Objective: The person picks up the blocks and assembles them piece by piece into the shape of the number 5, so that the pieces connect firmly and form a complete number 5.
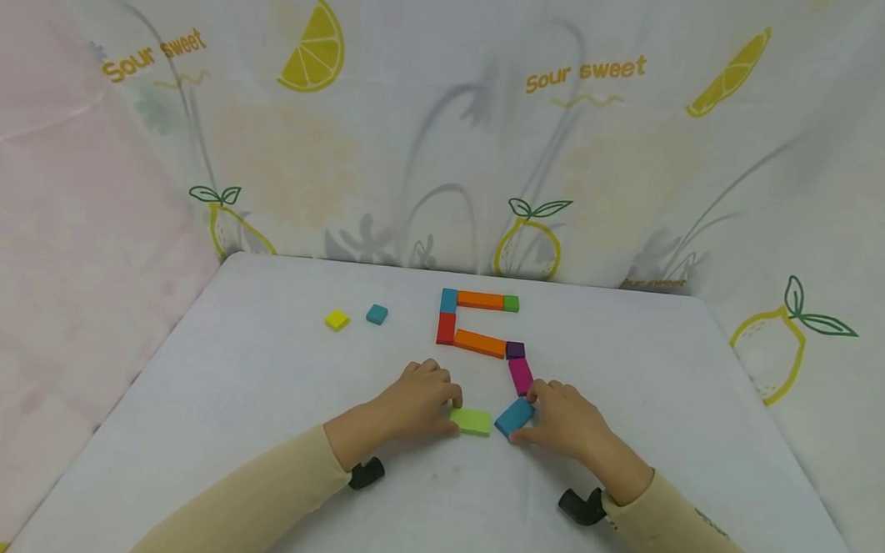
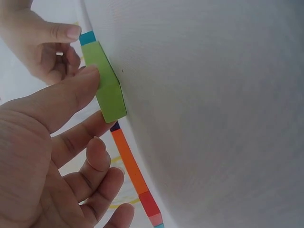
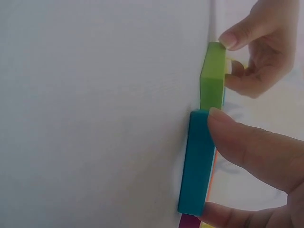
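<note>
- Pale cloth printed with lemons [image 1: 419,142] is hung behind a white table [image 1: 227,365].
- Between thumb and finger of the left hand [image 1: 421,401], a light-green flat rectangular block [image 1: 471,422] is pinched; it projects rightward from that grip.
- Just left of the right hand [image 1: 570,421], a blue flat rectangular block [image 1: 514,418] is held aslant, also in a pinch; a narrow gap is left between both held blocks.
- Just beyond the right grip, a magenta rectangular block [image 1: 520,377] is placed, then a small purple block [image 1: 515,350]. Well beyond the left grip, a small yellow square block [image 1: 337,320] is set apart.
- Misalignment seems the likeliest fault: the magenta block could be nudged by the right fingertips, or the blue one turned if the green were pushed too far rightward.
- Whether blue and magenta touch cannot be told, as their meeting corner is crowded by fingertips. Both beige sleeves [image 1: 251,496] are cut off by the lower edge.
</note>
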A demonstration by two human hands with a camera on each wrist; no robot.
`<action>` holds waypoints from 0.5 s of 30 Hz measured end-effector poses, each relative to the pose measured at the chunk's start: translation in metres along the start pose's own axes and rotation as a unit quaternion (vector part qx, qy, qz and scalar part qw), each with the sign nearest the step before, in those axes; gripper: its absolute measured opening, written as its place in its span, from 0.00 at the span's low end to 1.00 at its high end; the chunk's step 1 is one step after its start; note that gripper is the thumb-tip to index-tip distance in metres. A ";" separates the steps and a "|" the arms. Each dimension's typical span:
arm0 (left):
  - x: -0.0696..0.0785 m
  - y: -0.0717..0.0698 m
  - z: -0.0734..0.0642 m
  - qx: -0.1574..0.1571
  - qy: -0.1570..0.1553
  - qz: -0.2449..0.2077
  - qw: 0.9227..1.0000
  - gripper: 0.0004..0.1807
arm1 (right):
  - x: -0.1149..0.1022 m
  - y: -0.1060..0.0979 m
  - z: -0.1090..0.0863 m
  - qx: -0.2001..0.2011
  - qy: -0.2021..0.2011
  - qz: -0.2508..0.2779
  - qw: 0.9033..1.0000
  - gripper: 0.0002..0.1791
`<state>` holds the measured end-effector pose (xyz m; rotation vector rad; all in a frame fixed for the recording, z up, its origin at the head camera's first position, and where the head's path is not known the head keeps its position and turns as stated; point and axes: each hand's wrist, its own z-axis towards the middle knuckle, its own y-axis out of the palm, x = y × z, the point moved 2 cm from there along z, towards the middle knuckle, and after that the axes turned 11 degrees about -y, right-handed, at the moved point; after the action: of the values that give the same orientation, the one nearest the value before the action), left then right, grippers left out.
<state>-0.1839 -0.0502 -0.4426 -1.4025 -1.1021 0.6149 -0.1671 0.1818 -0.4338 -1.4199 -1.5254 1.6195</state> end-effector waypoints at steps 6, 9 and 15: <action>0.000 0.000 0.000 -0.003 -0.001 0.000 1.000 0.19 | 0.001 0.002 0.002 0.004 -0.002 0.000 1.000 0.32; 0.000 0.000 0.000 -0.003 0.000 0.002 1.000 0.19 | 0.001 0.001 0.002 0.004 0.002 0.001 1.000 0.32; 0.001 -0.001 -0.001 -0.004 0.003 0.001 1.000 0.18 | 0.001 0.002 0.002 0.002 0.006 0.000 1.000 0.31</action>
<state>-0.1830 -0.0497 -0.4415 -1.4119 -1.0990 0.6084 -0.1691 0.1813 -0.4360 -1.4257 -1.5148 1.6109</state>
